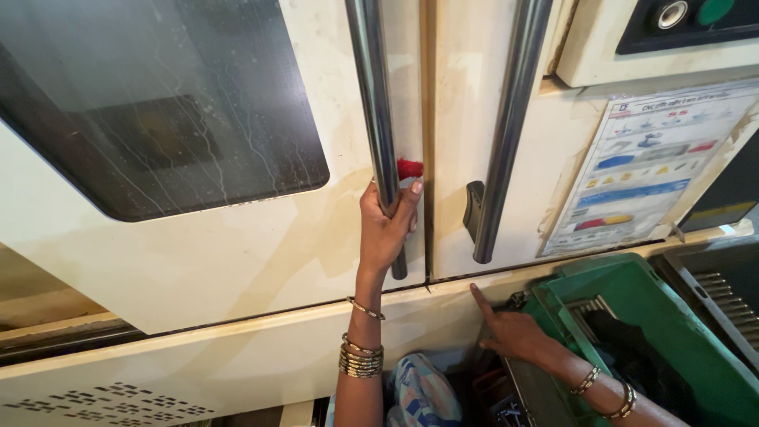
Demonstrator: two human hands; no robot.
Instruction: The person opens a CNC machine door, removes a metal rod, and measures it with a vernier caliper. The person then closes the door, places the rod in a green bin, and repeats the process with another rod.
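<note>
My left hand [385, 225] is wrapped around the lower part of a long steel door handle [371, 103] on the left sliding door [205, 261] of a cream machine enclosure. A bit of red cloth [409, 168] shows just above my thumb, against the door edge. My right hand [514, 332] rests lower down with the index finger stretched up and touching the cream sill under the doors; it holds nothing. A second steel handle [506, 134] is on the right door. Both wrists wear metal bangles.
The left door has a large dark window [158, 103] streaked with drips. A printed chart [644, 170] hangs on the right panel below a control box with buttons [680, 20]. A green plastic crate [632, 316] and a grey tray [719, 289] stand at lower right.
</note>
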